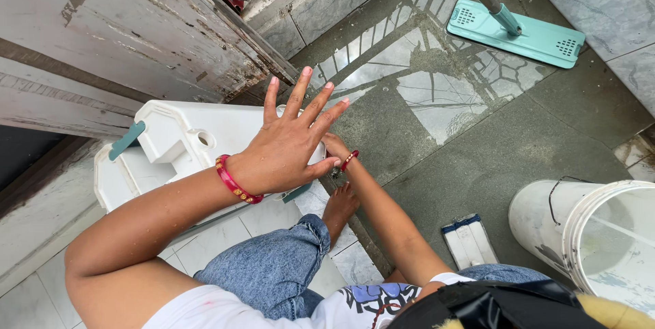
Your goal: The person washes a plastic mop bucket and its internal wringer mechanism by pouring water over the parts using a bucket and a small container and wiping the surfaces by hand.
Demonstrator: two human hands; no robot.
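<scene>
Head view: the left hand (290, 145) is raised, palm down, fingers (300, 93) spread wide and gripping nothing, above the white plastic mop bucket (174, 145), which stands at the doorway against the weathered door (123, 29). The right hand (334, 145) reaches down behind it to the bucket's edge; its fingers are mostly hidden, so I cannot tell whether they grip anything. The grey tile floor (491, 158) shines wet in a large patch, which suggests mopping is well under way. The teal flat mop (515, 32) lies on the floor, well apart from both hands. A white pail (600, 233) stands near the right edge.
</scene>
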